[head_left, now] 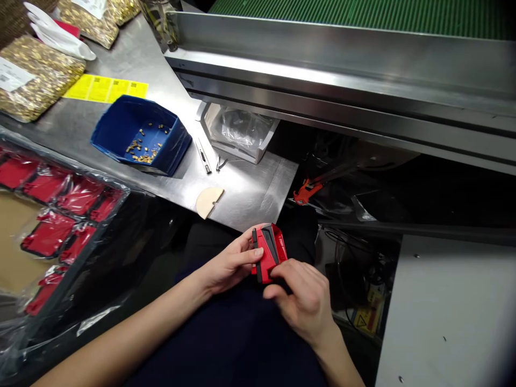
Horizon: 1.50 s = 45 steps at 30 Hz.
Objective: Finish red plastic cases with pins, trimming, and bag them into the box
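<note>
A small red and black plastic housing (269, 250) is held over my lap, just below the edge of the steel worktable (250, 193). My left hand (228, 264) grips it from the left, thumb and fingers on its side. My right hand (304, 298) holds its lower right corner with the fingertips. A blue bin (141, 134) with several small brass parts in its bottom sits on the table up and to the left.
Bags of brass parts (38, 75) and a yellow label sheet (105, 88) lie at the far left. A box of bagged red parts (60, 209) stands left. A white tray (237, 131), tweezers (203, 157), a tan disc (208, 201) and a green conveyor (363, 16) are nearby.
</note>
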{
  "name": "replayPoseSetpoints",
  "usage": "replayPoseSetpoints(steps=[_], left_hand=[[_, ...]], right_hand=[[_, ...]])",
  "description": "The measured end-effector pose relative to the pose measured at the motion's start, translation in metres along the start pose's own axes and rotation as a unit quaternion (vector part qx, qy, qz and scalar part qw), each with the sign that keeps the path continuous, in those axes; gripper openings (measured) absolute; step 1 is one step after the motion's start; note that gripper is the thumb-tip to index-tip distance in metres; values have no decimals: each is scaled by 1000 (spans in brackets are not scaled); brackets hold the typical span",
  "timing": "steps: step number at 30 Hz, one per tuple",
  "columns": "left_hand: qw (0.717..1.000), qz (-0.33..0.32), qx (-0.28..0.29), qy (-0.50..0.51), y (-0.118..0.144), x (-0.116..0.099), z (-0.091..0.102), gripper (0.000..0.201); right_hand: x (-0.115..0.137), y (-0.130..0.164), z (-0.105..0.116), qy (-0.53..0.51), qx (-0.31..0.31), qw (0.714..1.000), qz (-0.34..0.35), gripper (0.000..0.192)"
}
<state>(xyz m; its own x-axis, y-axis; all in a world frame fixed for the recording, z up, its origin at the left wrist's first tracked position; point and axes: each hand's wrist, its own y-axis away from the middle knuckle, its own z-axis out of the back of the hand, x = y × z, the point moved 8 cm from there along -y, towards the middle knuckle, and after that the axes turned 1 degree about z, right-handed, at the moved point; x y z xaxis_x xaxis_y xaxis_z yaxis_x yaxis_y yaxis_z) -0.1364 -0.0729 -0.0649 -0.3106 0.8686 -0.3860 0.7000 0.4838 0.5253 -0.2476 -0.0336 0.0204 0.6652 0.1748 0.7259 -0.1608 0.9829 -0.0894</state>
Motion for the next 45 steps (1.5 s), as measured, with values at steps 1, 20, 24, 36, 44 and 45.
replayPoseSetpoints(steps=[1, 20, 24, 36, 44, 45], left_hand=[[1000, -9, -4, -12, 1, -3, 1, 65], [956, 16, 158, 248, 15, -13, -7, 68], [960, 46, 116, 250, 12, 0, 2, 67], [994, -40, -17, -96, 9, -15, 22, 73], [996, -82, -40, -12, 26, -20, 23, 70], [996, -74, -24, 37, 33, -20, 21, 70]], right_hand=[[-6, 2, 5, -34, -25, 999, -26, 27], [-21, -5, 16, -120, -96, 982, -111, 16], [6, -14, 9, -81, -22, 996, 18, 36], [-29, -3, -11, -172, -102, 957, -212, 8], [14, -28, -32, -201, 59, 968, -138, 17], [15, -31, -21, -193, 25, 972, -129, 17]])
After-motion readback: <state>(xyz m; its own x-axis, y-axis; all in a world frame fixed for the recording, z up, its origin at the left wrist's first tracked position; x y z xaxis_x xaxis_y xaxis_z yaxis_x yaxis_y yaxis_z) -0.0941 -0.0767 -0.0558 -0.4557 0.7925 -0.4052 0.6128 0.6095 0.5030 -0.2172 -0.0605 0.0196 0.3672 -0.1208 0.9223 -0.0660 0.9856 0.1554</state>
